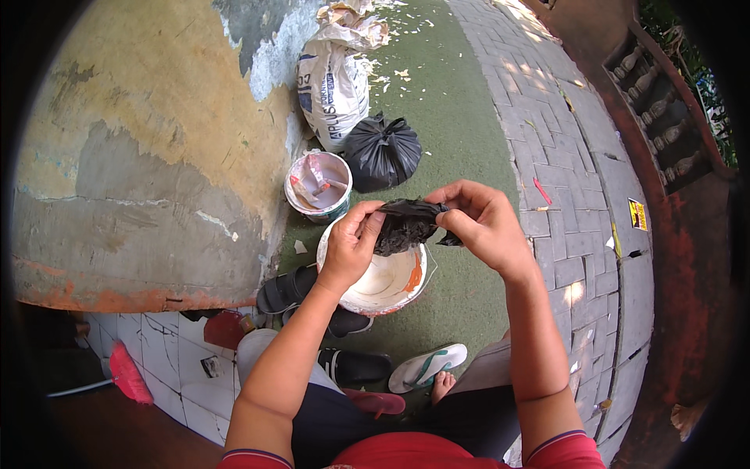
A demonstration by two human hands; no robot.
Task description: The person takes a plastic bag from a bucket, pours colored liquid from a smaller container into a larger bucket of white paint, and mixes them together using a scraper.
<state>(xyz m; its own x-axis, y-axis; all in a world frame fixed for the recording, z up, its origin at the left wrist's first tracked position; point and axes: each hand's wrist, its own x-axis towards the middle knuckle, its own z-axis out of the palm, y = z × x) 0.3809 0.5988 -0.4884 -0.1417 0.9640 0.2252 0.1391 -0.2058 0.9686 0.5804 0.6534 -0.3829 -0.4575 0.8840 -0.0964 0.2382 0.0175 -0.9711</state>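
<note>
A: Quick, what's on the grn ground strip (476,313)?
B: Far end, pale flakes (403,74), scattered. Then wht sack (334,94), knotted blk bag (383,160) just beside, sm. bucket (334,213) nr that, lg. wht bucket (367,302) closer in. Blk sandal (363,367) + wht flip-flop (427,369) w/ grn strap at the nr end.
A: Grey pavers (574,246), R side?
B: Thin red strip (541,191), yel/blk card (638,214) further R.
A: Wht tiles (187,371), lower L?
B: Pinkish-red broom head (129,374), resting there. Dark lines btwn tiles.
</note>
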